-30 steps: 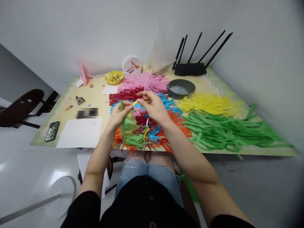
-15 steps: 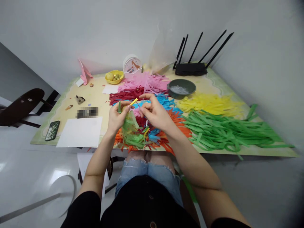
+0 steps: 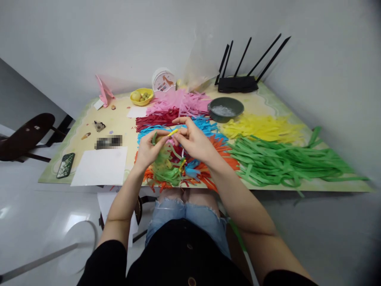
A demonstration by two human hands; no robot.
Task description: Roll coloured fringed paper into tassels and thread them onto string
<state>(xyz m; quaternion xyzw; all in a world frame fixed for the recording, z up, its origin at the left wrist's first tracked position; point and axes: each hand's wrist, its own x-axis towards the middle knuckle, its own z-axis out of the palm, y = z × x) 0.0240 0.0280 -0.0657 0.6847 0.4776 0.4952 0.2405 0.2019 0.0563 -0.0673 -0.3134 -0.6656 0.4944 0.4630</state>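
Note:
My left hand point(image 3: 149, 149) pinches a small yellow strip point(image 3: 173, 132) between thumb and forefinger. The fingers of my right hand point(image 3: 193, 141) are closed at the strip's other end, forefinger raised above the pinch. Light green strips point(image 3: 166, 172) hang below my left hand, and a green end shows above its fingers. Under my hands is a mixed bunch with a blue strip bundle point(image 3: 192, 169) and red and yellow pieces. Orange strips point(image 3: 218, 149) and bright blue strips point(image 3: 205, 125) lie spread around it. My hands partly hide the pile.
Green strips point(image 3: 285, 161) and yellow strips point(image 3: 264, 128) cover the table's right side. Dark red strips point(image 3: 156, 119) and pink strips point(image 3: 181, 102) lie behind. A dark bowl point(image 3: 225, 109), black router point(image 3: 237, 84), yellow fruit dish point(image 3: 142, 97), white paper point(image 3: 99, 167) and phone point(image 3: 65, 165) also rest here.
My hands have come closer together. The yellow strip has moved right and slightly down, and my right fingertips now meet it. The view has shifted slightly.

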